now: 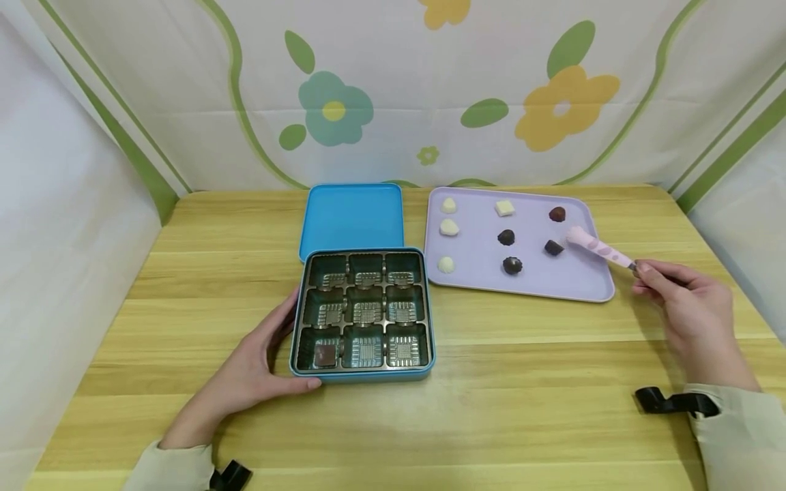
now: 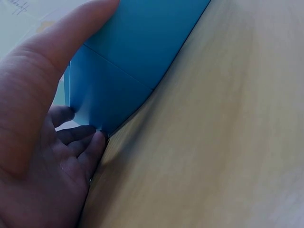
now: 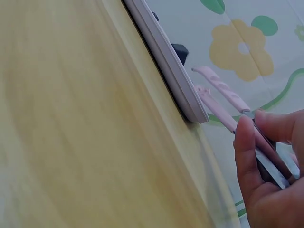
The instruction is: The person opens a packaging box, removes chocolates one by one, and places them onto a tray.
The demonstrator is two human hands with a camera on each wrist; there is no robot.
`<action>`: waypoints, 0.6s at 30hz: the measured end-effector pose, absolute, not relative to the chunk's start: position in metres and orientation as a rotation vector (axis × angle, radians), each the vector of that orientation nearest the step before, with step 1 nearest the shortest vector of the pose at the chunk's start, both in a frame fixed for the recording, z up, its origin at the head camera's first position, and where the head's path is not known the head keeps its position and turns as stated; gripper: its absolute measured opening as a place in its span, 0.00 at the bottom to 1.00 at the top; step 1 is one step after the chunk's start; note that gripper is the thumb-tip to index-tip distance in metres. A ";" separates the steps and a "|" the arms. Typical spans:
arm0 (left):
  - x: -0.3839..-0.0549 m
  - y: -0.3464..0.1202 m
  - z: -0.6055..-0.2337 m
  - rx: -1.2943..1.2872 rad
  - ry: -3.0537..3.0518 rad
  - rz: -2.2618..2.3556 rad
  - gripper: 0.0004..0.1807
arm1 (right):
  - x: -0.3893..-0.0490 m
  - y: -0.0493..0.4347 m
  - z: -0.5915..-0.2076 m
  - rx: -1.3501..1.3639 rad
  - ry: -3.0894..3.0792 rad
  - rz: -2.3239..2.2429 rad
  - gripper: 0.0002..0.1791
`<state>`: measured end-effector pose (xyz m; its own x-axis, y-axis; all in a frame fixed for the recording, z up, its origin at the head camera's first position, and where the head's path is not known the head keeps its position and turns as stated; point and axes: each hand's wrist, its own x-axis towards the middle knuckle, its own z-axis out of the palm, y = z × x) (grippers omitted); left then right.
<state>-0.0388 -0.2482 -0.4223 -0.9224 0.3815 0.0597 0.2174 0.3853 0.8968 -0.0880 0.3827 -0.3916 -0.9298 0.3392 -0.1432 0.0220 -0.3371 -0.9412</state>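
My left hand (image 1: 254, 365) holds the front left corner of a blue tin (image 1: 383, 376), its thumb along the front wall and its fingers at the left side. Inside the tin sits a brown divided insert; a square brown chocolate (image 1: 325, 355) lies in its front left compartment. In my right hand (image 1: 694, 310) is a pair of tongs with pink tips (image 1: 592, 243), pinched between thumb and fingers. The tong tips (image 3: 221, 90) stand apart in the right wrist view, with nothing between them. They hover over the right part of a lilac tray (image 1: 473, 273), near a dark chocolate (image 1: 554, 247).
A blue lid (image 1: 353, 218) lies behind the tin. On the tray are several more chocolates, among them a white square (image 1: 505, 208), a white dome (image 1: 446, 264) and a reddish-brown piece (image 1: 557, 214). A flowered cloth (image 1: 405, 88) stands behind the wooden table (image 1: 491, 409).
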 end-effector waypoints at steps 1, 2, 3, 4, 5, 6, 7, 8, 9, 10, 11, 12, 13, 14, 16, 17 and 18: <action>-0.039 -0.248 -0.422 0.540 2.481 1.567 0.74 | -0.088 0.382 -0.392 -0.476 -1.675 2.367 0.10; -0.039 -0.248 -0.422 0.540 2.481 1.567 0.74 | -0.088 0.382 -0.391 -0.475 -1.673 2.357 0.11; -0.039 -0.248 -0.422 0.539 2.479 1.567 0.74 | -0.088 0.381 -0.391 -0.467 -1.677 2.340 0.11; -0.039 -0.248 -0.422 0.539 2.479 1.566 0.74 | -0.087 0.380 -0.391 -0.454 -1.686 2.320 0.11; -0.039 -0.248 -0.422 0.539 2.480 1.566 0.74 | -0.087 0.378 -0.391 -0.437 -1.710 2.288 0.11; -0.039 -0.248 -0.422 0.539 2.481 1.566 0.74 | -0.087 0.377 -0.390 -0.415 -1.740 2.252 0.11; -0.039 -0.248 -0.421 0.538 2.482 1.565 0.74 | -0.086 0.376 -0.389 -0.391 -1.793 2.202 0.12; -0.039 -0.248 -0.421 0.537 2.481 1.567 0.74 | -0.086 0.374 -0.388 -0.369 -1.860 2.141 0.13; -0.039 -0.248 -0.421 0.537 2.482 1.567 0.74 | -0.085 0.374 -0.387 -0.350 -1.933 2.079 0.14; -0.039 -0.247 -0.421 0.535 2.482 1.566 0.74 | -0.084 0.373 -0.385 -0.336 -2.024 1.999 0.15; -0.039 -0.247 -0.421 0.534 2.481 1.567 0.74 | -0.083 0.373 -0.383 -0.330 -2.133 1.898 0.16; -0.039 -0.247 -0.421 0.533 2.481 1.567 0.74 | -0.082 0.374 -0.381 -0.325 -2.232 1.797 0.16; -0.039 -0.247 -0.421 0.532 2.481 1.567 0.74 | -0.081 0.374 -0.380 -0.324 -2.321 1.699 0.17; -0.039 -0.247 -0.421 0.533 2.481 1.566 0.74 | -0.079 0.374 -0.378 -0.325 -2.392 1.616 0.18; -0.039 -0.247 -0.421 0.535 2.483 1.564 0.74 | -0.078 0.374 -0.376 -0.322 -2.504 1.457 0.19; -0.039 -0.247 -0.421 0.536 2.485 1.563 0.74 | -0.077 0.374 -0.376 -0.313 -2.537 1.397 0.19; -0.039 -0.247 -0.421 0.536 2.486 1.562 0.74 | -0.077 0.373 -0.376 -0.300 -2.552 1.370 0.19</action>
